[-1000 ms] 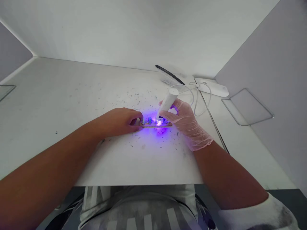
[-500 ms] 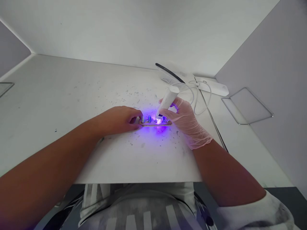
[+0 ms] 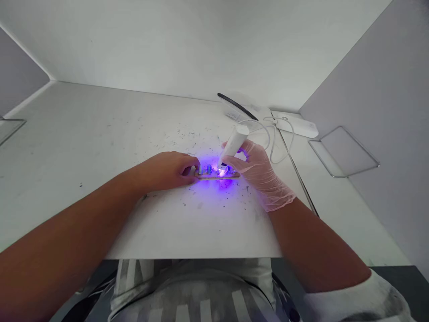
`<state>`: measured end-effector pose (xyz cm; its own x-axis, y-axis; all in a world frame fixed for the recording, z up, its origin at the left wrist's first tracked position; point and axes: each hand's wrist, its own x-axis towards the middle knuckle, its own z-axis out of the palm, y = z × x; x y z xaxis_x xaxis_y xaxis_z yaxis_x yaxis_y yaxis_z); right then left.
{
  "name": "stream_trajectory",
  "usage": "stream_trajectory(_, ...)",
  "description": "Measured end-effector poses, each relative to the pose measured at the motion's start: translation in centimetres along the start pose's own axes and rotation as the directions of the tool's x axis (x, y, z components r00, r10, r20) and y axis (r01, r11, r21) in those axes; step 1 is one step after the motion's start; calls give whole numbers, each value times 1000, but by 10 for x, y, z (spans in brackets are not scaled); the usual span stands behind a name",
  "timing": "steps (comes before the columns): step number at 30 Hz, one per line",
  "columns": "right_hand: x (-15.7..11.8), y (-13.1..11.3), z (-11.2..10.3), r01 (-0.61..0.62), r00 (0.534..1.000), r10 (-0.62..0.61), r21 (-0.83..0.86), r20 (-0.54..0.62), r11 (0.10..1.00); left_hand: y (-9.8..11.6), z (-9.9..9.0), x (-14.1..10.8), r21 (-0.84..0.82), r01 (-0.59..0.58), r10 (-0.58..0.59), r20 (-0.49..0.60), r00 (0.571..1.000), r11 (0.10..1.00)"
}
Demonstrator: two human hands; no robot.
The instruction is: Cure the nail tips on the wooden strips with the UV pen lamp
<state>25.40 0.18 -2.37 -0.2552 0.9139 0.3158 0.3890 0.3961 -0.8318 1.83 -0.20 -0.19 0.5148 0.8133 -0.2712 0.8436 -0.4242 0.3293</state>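
Note:
My left hand (image 3: 176,169), bare, grips the left end of a narrow strip (image 3: 214,177) between thumb and fingers. Several small upright pieces stand along this strip; one bluish piece (image 3: 209,168) shows near its left part, and glare blurs the others. In a thin clear glove, my right hand (image 3: 256,170) is closed around a white handheld UV lamp (image 3: 235,141). The lamp tilts down to the left, its lit tip just over the strip's right half. Violet light spills over the strip and the tabletop around it.
A white cable (image 3: 271,134) loops behind my right hand, near a white power strip (image 3: 296,124). At the back lies a black-edged curved object (image 3: 237,106). Wire frames stand at the right (image 3: 345,152) and far left. Dark specks dot the white table (image 3: 194,232).
Both hands keep their hold, with the lamp over the same part of the strip. The whole view has shifted very slightly.

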Motion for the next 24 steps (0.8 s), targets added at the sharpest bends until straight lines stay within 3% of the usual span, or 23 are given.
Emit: stream_trajectory(24,1,5,2,-17,1000,17,38,-2,999,-1,1,-1,-7,-27,27,-11,1000,1000)
